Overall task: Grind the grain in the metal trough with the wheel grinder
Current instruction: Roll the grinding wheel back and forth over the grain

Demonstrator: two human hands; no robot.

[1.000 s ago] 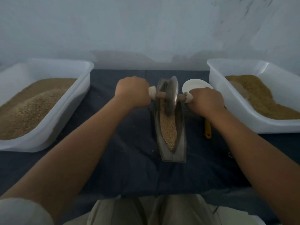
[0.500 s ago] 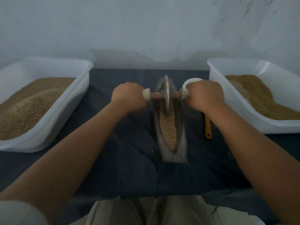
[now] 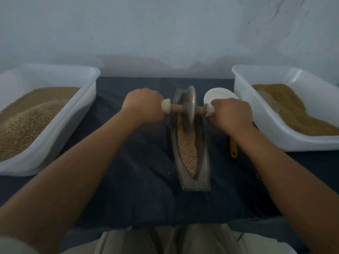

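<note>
A narrow boat-shaped metal trough lies lengthwise on the dark cloth, holding pale grain along its middle. The wheel grinder, a metal disc on a wooden axle, stands on edge in the trough's far half, pressed into the grain. My left hand grips the axle's left handle. My right hand grips the right handle. Both arms reach forward from the bottom corners.
A white tub of brown grain stands at the left, another white tub with finer brown meal at the right. A white bowl sits behind my right hand, a yellow-handled tool beside the trough. The wall lies close behind.
The wheel has tilted between the frames, edge-on half a second ago and now showing its face again. Both hands have stayed gripped on the handles in the trough's far half.
</note>
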